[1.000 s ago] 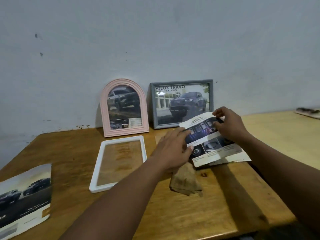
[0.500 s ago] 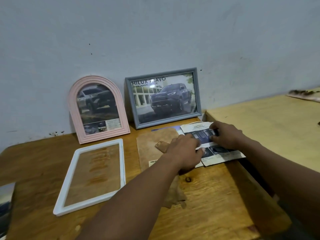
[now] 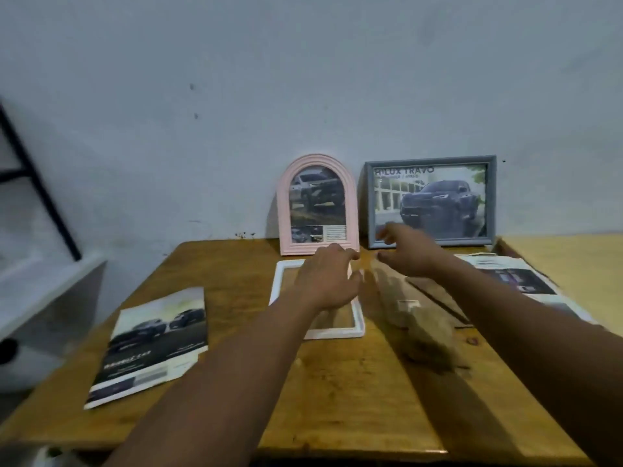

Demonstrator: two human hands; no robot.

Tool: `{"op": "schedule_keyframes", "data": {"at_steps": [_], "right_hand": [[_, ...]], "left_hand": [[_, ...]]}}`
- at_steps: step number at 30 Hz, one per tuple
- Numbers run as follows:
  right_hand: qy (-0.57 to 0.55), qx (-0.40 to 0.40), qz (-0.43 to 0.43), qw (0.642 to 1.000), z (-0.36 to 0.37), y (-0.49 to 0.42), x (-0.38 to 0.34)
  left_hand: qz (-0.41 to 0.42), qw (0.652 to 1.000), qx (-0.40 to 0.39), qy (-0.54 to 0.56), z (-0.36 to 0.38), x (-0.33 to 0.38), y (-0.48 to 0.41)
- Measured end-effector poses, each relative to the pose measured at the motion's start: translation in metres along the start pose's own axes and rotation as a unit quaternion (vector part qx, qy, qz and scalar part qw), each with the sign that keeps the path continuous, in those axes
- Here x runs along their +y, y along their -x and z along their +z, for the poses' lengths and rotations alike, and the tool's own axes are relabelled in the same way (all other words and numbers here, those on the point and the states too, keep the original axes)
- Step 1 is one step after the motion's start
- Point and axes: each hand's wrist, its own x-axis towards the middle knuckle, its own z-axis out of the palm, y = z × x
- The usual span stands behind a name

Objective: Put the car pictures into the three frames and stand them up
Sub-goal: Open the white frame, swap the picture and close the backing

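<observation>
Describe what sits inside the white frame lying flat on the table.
Only brown table wood shows inside the white frame, no car picture. The left hand and forearm cover much of the opening, so that part cannot be seen.

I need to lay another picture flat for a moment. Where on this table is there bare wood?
Bare wood lies back left, between the brochure and the pink frame, and along the near edge of the table, before the white frame. The right is crowded: backing board and loose car pictures lie below the grey frame.
</observation>
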Motion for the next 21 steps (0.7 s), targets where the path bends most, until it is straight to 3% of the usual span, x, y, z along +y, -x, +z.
{"op": "schedule_keyframes", "data": {"at_steps": [4, 10, 13, 16, 21], "right_hand": [[-0.039, -0.087, -0.082, 0.992, 0.074, -0.002, -0.106], [-0.075, -0.192, -0.135, 0.969, 0.178, 0.012, -0.212], [-0.039, -0.178, -0.145, 0.972, 0.219, 0.018, -0.24], [-0.003, -0.132, -0.12, 0.984, 0.238, 0.025, -0.256], [-0.079, -0.076, -0.117, 0.987, 0.248, 0.03, -0.26]], "left_hand": [[-0.139, 0.989, 0.03, 0.034, -0.034, -0.098, 0.068], [-0.281, 0.956, 0.072, -0.042, -0.059, -0.213, 0.163], [-0.339, 0.937, 0.059, -0.066, -0.055, -0.252, 0.193], [-0.338, 0.935, 0.085, -0.064, -0.045, -0.264, 0.204], [-0.314, 0.941, 0.12, -0.039, -0.041, -0.262, 0.202]]}}
